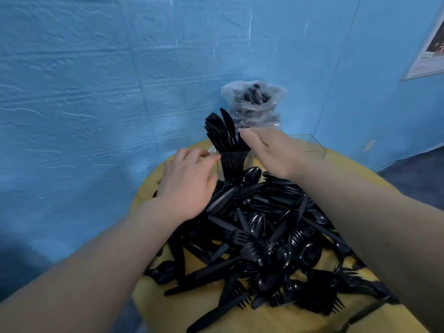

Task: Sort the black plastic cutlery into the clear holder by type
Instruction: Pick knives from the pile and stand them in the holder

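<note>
Blue wall behind, yellow table [153, 306] heaped with cutlery [264, 239]: right hand [271, 152] settles knives [223, 135] upright in the holder [234, 162], grip hidden, left hand [187, 183] relaxed beside it; next, probably another knife from the pile.

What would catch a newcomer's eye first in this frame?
The big tangled heap of black cutlery covering the yellow table in the foreground. Behind it, a bundle of knives stands upright in the clear holder, with the left hand and right hand on either side.
</note>
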